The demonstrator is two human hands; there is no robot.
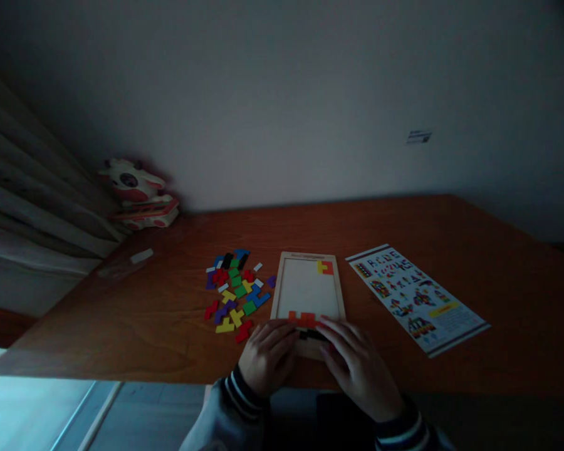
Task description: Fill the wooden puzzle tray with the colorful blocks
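orange pieces [305,319] lie in the tray [299,288] between left fingers [278,333] and right fingers [339,332], both curved, grip impossible to tell.

cow figure [136,188] in the corner, striped curtain folds [37,181], wall label [418,137], white slip [141,255] on the wooden table [169,351]

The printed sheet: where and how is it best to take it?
Probably by the near short edge, coming from the near side: the printed sheet is thin, lies flat and slants with that edge nearest, so pinch it there between fingers and thumb.
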